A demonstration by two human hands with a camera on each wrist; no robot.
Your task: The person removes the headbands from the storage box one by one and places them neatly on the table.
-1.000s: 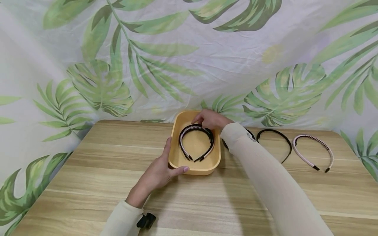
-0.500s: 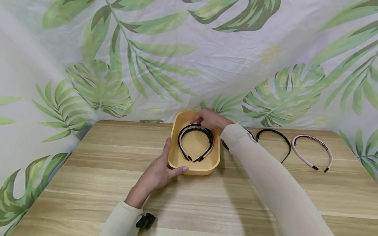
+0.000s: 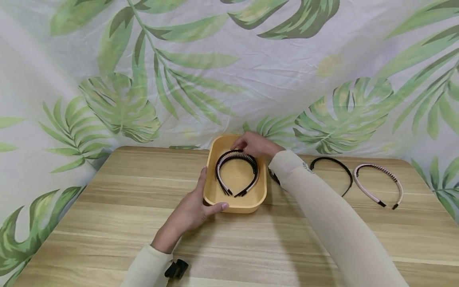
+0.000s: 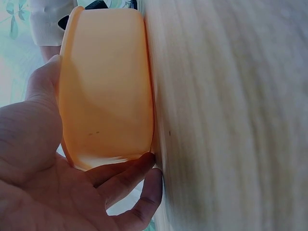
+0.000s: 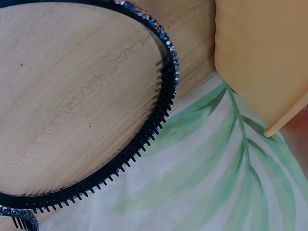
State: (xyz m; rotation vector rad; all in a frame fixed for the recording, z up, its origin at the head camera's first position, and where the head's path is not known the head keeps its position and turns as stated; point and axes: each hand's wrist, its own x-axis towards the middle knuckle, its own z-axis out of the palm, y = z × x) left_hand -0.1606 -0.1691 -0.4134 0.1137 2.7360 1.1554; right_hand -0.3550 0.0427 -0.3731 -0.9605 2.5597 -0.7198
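A yellow plastic box [image 3: 247, 207] stands on the table and holds several headbands [image 3: 236, 157], black and pale pink, lying nested with their tips toward the front. My left hand [image 3: 191, 210] grips the box at its front left corner, thumb over the rim. In the left wrist view its fingers [image 4: 126, 185] wrap the outside of the box wall near the tabletop. My right hand [image 3: 254, 144] reaches over the back right side and pinches a headband at the top of the arch; those fingertips are mostly hidden. Only a blurred bit of this hand [image 5: 297, 140] shows in the right wrist view.
Right of the box lie a black glittery headband [image 5: 166, 82] with comb teeth, half covered by my sleeve [image 3: 308, 191], a thin black headband [image 3: 345, 168] and a pink wrapped headband [image 3: 400, 187]. A leaf-print cloth [image 3: 201, 79] hangs behind the wooden table [image 3: 143, 175].
The headbands in the box have shifted slightly against each other under my right hand, so the pink arch shows more. My left hand keeps its hold on the corner.
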